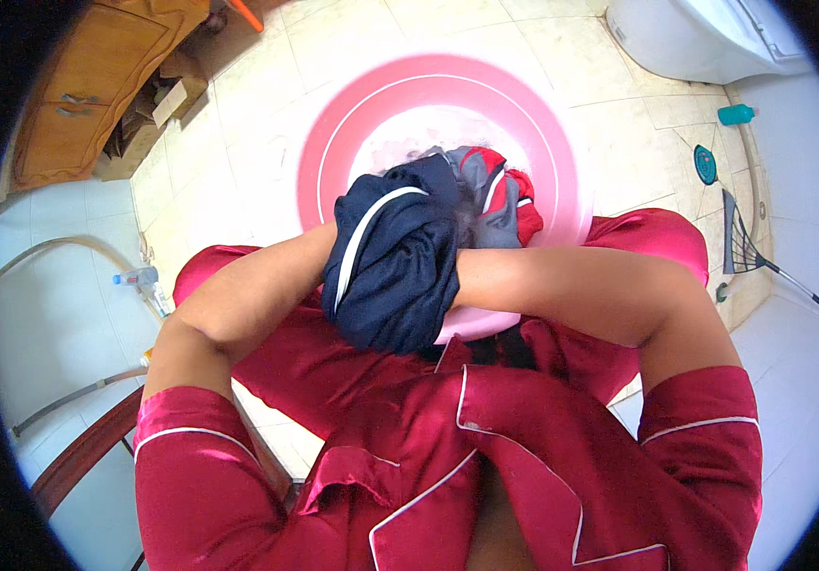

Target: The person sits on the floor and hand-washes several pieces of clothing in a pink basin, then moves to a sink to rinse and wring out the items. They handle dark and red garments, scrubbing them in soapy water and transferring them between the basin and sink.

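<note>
A bunched dark navy garment (pixel 399 264) with a white stripe lies over the near rim of a pink plastic basin (pixel 441 68), between my forearms. Both my hands are hidden by this cloth; my left wrist enters it from the right and my right wrist from the left, so finger positions do not show. Beyond it, a grey and red garment (pixel 502 193) with white trim rests inside the basin. The basin stands on the floor between my legs.
Wooden cabinet (pixel 70 114) at upper left, beside cardboard boxes (pixel 135 150). White ceramic fixture (pixel 688 43) at upper right. Teal bottle (pixel 736 114), green drain cover (pixel 705 165) and long-handled tool with a fan-shaped head (pixel 745 246) at right. Clear plastic bottle (pixel 137 276) and hose (pixel 78 241) at left.
</note>
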